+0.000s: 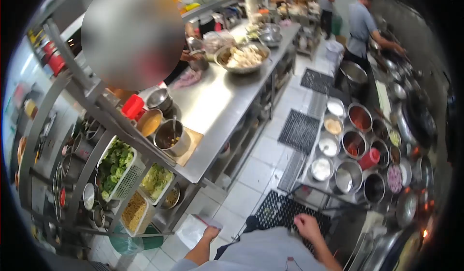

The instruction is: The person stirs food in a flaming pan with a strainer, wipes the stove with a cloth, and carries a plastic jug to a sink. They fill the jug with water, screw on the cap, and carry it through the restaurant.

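Note:
My left hand point(211, 232) is low in the middle of the view, its fingers closed at the top edge of a whitish, see-through plastic bag point(190, 231). The bag hangs over the tiled floor, and its contents are hard to make out. To the right, my right hand point(308, 225) is raised in front of my body with the fingers curled in. Nothing shows in it. Below that hand lies a black perforated floor mat point(275, 210).
On the left stands a steel counter point(217, 114) with a bowl of pale pieces point(241, 57). Under it are baskets of broccoli point(116, 162) and noodles point(134, 212). Sauce pots point(354, 144) and a lit burner point(425, 233) line the right. A co-worker point(360, 27) stands at the far stove.

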A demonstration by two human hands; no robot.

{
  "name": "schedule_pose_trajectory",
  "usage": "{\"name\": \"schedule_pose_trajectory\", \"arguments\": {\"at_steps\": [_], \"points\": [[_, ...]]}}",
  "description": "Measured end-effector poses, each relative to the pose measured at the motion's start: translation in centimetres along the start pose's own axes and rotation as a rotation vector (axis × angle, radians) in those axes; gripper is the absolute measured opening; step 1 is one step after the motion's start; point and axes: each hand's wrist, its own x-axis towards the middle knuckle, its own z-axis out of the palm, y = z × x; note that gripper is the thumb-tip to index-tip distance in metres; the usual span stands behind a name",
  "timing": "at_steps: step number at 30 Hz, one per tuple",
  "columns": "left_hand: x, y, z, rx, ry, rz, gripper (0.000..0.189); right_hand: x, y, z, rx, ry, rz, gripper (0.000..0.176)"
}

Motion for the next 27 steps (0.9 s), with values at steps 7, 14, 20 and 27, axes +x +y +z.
{"name": "schedule_pose_trajectory", "arguments": {"at_steps": [7, 14, 20, 27], "points": [[-2.1, 3.7, -6.3, -0.391, 0.327, 0.184, 0.030, 6.5, -2.4, 5.3, -0.168, -0.240, 0.084, 0.023], [-2.4, 19.7, -23.6, -0.014, 0.855, 0.709, 0.033, 11.6, -1.7, 12.0, -0.107, -0.425, -0.011, 0.018], [3.6, 19.9, -25.1, 0.291, 0.824, 0.705, 0.051, 16.8, 2.9, 24.5, -0.061, -0.539, 0.102, 0.020], [4.1, 18.7, -25.5, 0.287, 0.741, 0.622, 0.066, 25.8, 6.5, 41.1, -0.127, -0.564, 0.361, 0.043]]}}
